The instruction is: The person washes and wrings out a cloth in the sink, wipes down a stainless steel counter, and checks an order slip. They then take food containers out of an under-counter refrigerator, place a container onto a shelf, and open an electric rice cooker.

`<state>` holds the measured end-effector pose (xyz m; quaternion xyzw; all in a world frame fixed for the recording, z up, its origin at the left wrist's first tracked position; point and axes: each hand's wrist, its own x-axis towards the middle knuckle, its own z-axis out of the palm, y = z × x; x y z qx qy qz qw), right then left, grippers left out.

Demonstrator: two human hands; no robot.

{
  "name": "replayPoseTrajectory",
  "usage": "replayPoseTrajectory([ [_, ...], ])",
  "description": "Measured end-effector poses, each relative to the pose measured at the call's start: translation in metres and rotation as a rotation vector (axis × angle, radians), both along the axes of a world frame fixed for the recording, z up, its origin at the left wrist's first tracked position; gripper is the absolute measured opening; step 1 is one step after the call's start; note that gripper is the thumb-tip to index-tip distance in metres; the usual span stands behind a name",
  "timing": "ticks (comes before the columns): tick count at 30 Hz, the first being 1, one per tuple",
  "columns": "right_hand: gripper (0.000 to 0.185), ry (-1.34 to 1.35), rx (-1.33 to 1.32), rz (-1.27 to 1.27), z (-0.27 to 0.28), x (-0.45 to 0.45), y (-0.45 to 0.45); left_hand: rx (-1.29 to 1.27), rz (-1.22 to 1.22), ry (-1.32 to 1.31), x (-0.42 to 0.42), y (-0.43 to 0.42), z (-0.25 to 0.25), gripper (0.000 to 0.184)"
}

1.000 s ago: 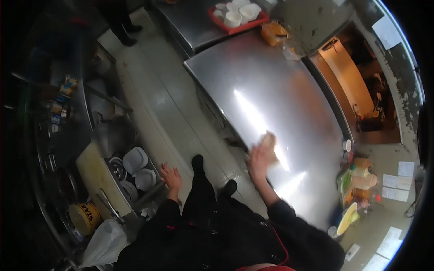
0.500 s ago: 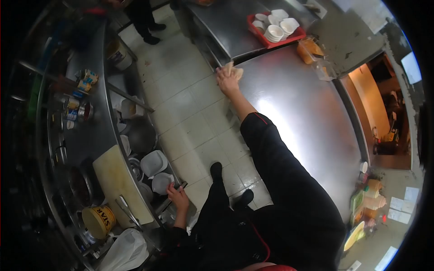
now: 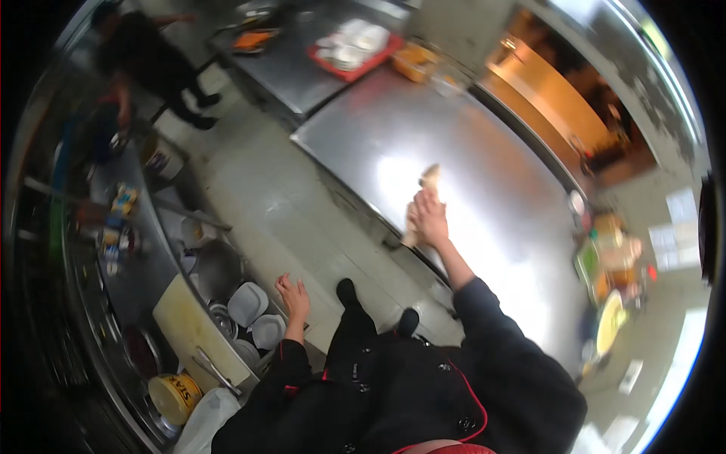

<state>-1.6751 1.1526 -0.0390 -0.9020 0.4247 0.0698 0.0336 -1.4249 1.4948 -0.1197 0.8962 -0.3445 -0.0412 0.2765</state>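
Observation:
My right hand (image 3: 429,218) presses a beige cloth (image 3: 430,177) onto the stainless steel table (image 3: 355,129), close to its left edge. Part of the cloth sticks out beyond the fingers and part hangs below the palm. My left hand (image 3: 294,297) hovers over the floor to the left of my body, fingers apart, with nothing seen in it. White bowls (image 3: 247,304) on a low shelf are nearest to that hand.
A red tray (image 3: 355,73) of white cups and an orange-filled container (image 3: 414,62) stand at the far end. On the left counter lie a cutting board (image 3: 193,325), tongs (image 3: 214,369) and a yellow tub (image 3: 174,397). Another person (image 3: 147,60) stands at upper left.
My right hand has drawn the cloth from the table's far left corner back toward me. My left hand has lifted away from the low shelf. The view has turned.

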Motion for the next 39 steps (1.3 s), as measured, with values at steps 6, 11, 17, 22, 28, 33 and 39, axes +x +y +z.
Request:
replayPoseTrajectory([
  [6, 0.057, -0.186, 0.037, -0.275, 0.0, -0.119, 0.06, -0.072, -0.146, 0.155, -0.056, -0.047, 0.012, 0.035],
  [11, 0.06, -0.231, -0.029, -0.914, -0.014, -0.377, 0.153, 0.023, -0.222, 0.095, -0.085, -0.03, 0.003, 0.036],
  [17, 0.058, -0.016, -0.042, -1.506, -0.014, -0.607, 0.293, 0.234, -0.077, 0.067, -0.078, 0.028, -0.039, 0.041],
  [22, 0.047, 0.289, -0.11, -1.264, -0.042, -0.584, 0.247, 0.333, -0.006, 0.052, -0.112, 0.026, -0.049, 0.045],
  [28, 0.043, -0.493, -0.402, -0.414, -0.026, -0.341, 0.151, 0.364, -0.364, 0.05, -0.199, -0.072, -0.055, 0.045],
  [33, 0.042, -0.438, -0.474, -0.648, -0.041, -0.429, 0.048, 0.064, -0.821, 0.199, -0.293, -0.145, 0.063, 0.038],
  [39, 0.047, -0.37, -0.526, -1.152, -0.049, -0.593, 0.098, 0.042, -0.806, 0.194, -0.283, -0.114, 0.086, 0.032],
])
